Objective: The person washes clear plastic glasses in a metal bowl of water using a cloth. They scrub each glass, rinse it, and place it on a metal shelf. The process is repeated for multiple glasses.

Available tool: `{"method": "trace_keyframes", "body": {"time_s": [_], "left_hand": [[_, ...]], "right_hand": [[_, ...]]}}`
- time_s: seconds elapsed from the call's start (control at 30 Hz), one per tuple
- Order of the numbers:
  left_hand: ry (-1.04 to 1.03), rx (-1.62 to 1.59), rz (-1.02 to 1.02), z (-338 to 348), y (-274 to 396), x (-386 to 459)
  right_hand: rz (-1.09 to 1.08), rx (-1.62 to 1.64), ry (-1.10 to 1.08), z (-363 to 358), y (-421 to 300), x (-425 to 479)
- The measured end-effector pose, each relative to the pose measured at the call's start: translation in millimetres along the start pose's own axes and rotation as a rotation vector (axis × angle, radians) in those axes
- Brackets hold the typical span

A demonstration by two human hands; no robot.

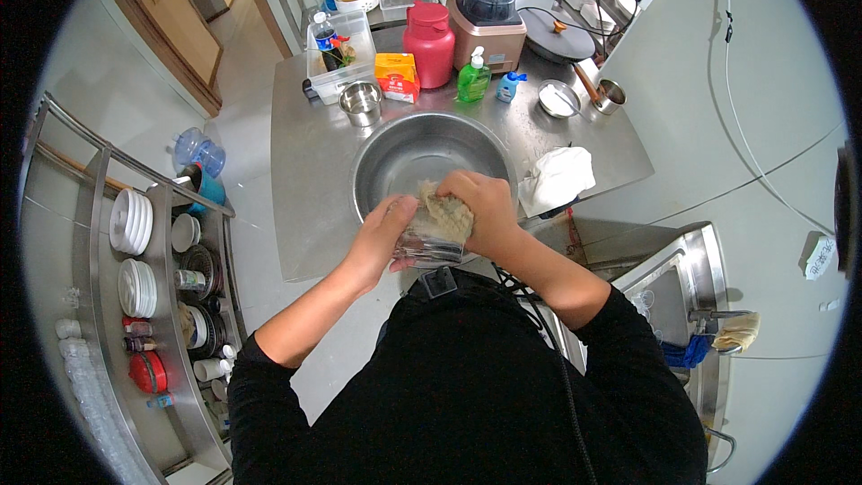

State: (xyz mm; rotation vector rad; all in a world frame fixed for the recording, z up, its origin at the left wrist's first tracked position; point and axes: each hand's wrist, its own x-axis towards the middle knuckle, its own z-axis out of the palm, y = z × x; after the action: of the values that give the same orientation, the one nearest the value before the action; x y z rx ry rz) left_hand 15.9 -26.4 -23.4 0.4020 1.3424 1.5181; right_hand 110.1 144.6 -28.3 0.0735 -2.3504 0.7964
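Observation:
Over the near rim of a large stainless steel basin [431,138], my left hand [378,236] holds a shiny metal container [429,248], which looks like a cup tilted on its side. My right hand [483,210] grips a pale, crumpled cloth or scrubber [450,217] against the container's mouth. Some of the container is hidden behind the cloth and my fingers. A small steel pot [360,104] stands beyond the basin, near a green pump bottle [474,79] and a small blue bottle [510,87].
A white cloth [559,178] lies right of the basin. Farther back stand a red jug [429,44], a blender [489,27], an orange packet [397,77] and a clear plastic bin [363,54]. A shelf rack [168,283] is at left, a steel sink [667,283] at right.

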Motion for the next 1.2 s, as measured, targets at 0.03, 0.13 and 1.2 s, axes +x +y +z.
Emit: {"method": "trace_keyframes", "body": {"time_s": [0.03,0.13,1.2], "left_hand": [[0.055,0.142,0.188,1,-5,2],[0.147,0.467,0.61,6,-14,7],[0.305,0.447,0.645,5,-12,27]], "right_hand": [[0.092,0.131,-0.011,4,3,-1],[0.384,0.499,-0.086,19,20,-9],[1.119,1.375,0.032,-27,11,-13]]}}
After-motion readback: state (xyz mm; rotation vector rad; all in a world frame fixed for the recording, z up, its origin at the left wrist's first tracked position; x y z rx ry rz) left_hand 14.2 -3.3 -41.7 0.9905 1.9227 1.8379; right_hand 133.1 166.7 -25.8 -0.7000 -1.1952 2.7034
